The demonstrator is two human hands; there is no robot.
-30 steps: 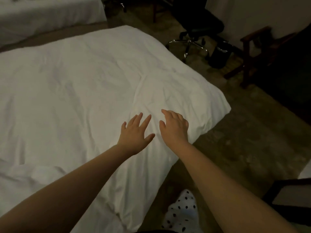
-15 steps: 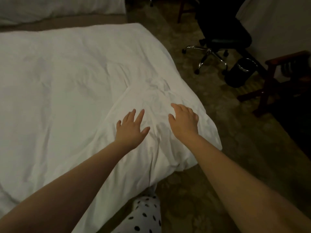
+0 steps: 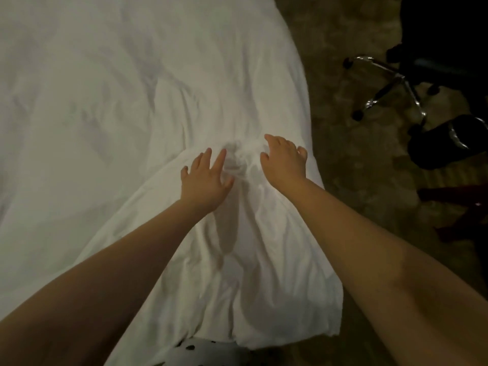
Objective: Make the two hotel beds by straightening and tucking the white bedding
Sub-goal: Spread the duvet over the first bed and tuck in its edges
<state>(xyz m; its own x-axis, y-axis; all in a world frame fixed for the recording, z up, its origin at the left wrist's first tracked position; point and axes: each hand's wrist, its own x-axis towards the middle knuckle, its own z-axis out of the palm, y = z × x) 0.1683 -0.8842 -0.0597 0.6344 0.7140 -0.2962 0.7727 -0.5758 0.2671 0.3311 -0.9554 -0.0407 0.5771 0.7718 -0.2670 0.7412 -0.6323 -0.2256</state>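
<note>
Smoothing step, I judge: the left hand [image 3: 206, 178], flat with fingers spread, and the right hand [image 3: 284, 162], loosely arched, neither gripping, flank a bunched crease [image 3: 235, 158] in the white duvet [image 3: 105, 107] toward its near right corner, which next needs sweeping outward to the edge.

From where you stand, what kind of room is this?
Probably a hotel bedroom: a bed spread with white bedding, patterned carpet beside it, and a wheeled office chair nearby.

White bedding [image 3: 111, 107] — creased, bunched near the corner — covers the bed.
</note>
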